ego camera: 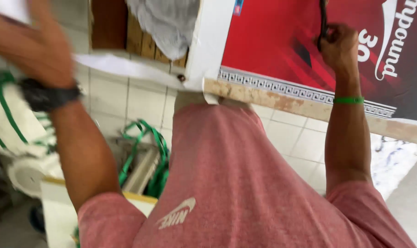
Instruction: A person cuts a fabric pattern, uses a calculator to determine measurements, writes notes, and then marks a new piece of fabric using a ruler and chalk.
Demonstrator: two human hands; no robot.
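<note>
the right hand (339, 46) is closing in a fist around a thin dark tool (323, 23), pressing it against a red board (282, 41) that is leaning on a worn wooden edge (282, 98); the tool is standing nearly upright out of the top of the fist, and what kind it is cannot be told. a green band (348, 99) is sitting on that wrist. the left hand (36, 46) is blurring at the upper left, fingers seeming loosely spread, so whether it is gripping anything cannot be told; a black watch (47, 95) is circling its wrist. between the arms a pink shirt (236, 183) is filling the lower view. a white strip (126, 66) is running behind the left arm, near a grey cloth (167, 23). green straps (155, 156) are lying on the tiled floor (291, 138), below
</note>
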